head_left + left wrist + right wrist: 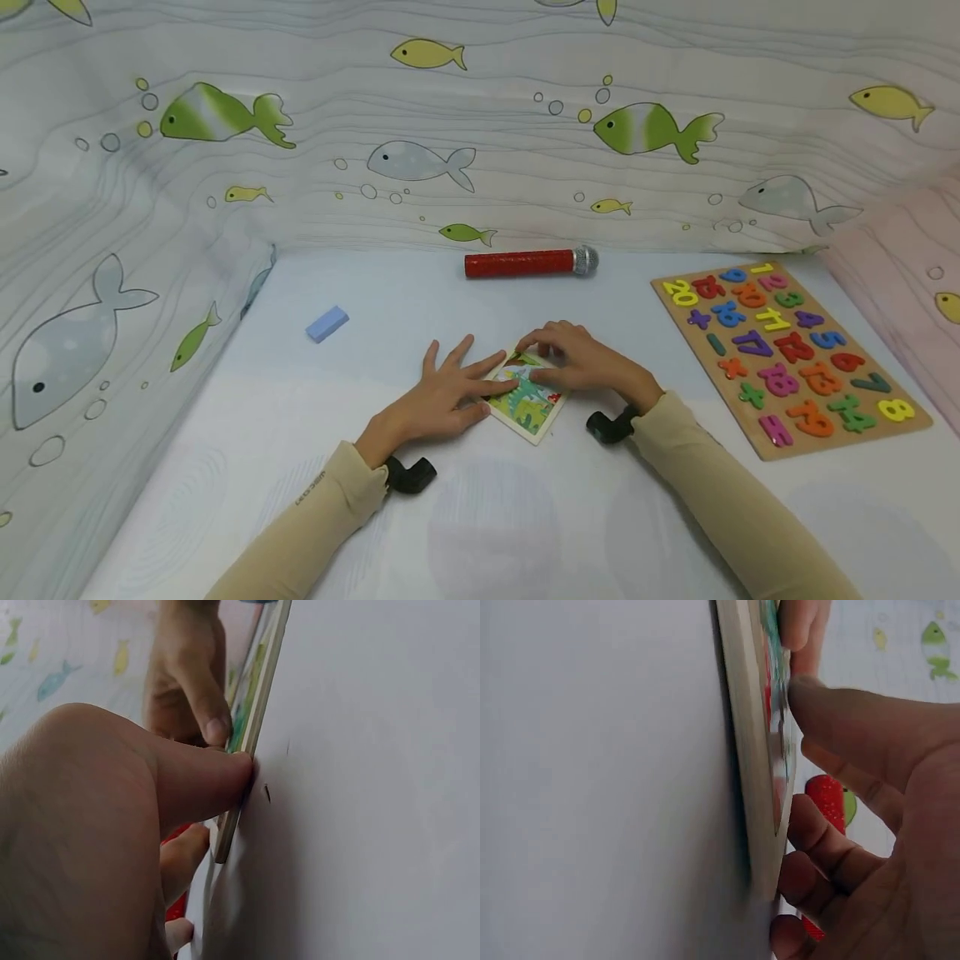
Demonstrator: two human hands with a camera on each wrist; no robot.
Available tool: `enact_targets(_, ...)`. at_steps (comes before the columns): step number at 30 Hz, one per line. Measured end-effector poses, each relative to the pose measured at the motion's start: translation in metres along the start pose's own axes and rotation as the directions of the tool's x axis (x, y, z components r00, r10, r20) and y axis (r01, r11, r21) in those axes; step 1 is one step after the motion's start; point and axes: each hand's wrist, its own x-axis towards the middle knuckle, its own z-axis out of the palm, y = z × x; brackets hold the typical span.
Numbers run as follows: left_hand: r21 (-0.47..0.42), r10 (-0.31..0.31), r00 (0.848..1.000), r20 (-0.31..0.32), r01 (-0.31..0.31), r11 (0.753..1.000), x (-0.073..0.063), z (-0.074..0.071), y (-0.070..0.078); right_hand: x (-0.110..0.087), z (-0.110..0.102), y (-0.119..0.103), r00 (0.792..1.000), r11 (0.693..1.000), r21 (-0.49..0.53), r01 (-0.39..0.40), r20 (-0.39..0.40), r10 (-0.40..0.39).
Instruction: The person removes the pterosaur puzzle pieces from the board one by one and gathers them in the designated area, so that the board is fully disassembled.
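Observation:
A small wooden jigsaw puzzle [531,417] with a green dinosaur picture lies on the table between both hands. My left hand [442,396] has its fingers spread. Its thumb touches the near left edge of the puzzle, and a straight finger reaches over the picture. My right hand [577,358] is at the puzzle's far right side. Its thumb rests on the picture while its bent fingers hold along the far edge. In the right wrist view, the pale wooden rim [746,750] of the puzzle shows beside the thumb and curled fingers. The hands hide part of the picture.
A red microphone [521,264] with a silver head lies at the back. To the left is a light blue block [327,324]. A wooden number board [735,400] with colourful digits and signs lies at the right. Fish-patterned cloth [322,108] surrounds the table's back and sides.

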Motion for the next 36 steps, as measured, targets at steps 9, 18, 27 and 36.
enact_targets(9, 0.016, -0.005, 1.000, -0.012, 0.005, 1.000, -0.001, 0.002, 0.001, 0.019, -0.017, -0.005, 0.981, 0.999, 0.005, -0.039, 0.189, 0.037)
enact_targets(18, -0.001, -0.010, 1.000, -0.002, 0.010, 1.000, -0.001, 0.002, 0.000, 0.035, -0.027, -0.010, 0.950, 0.999, -0.013, -0.029, 0.310, 0.032)
enact_targets(27, 0.015, -0.009, 1.000, -0.028, 0.010, 1.000, 0.000, 0.005, 0.001, 0.040, -0.030, -0.018, 0.927, 0.995, -0.053, -0.090, 0.361, 0.103)
enact_targets(36, 0.029, -0.005, 0.999, -0.042, 0.006, 1.000, 0.000, 0.006, 0.001, 0.038, -0.030, -0.016, 0.938, 0.990, -0.086, -0.114, 0.320, 0.136)
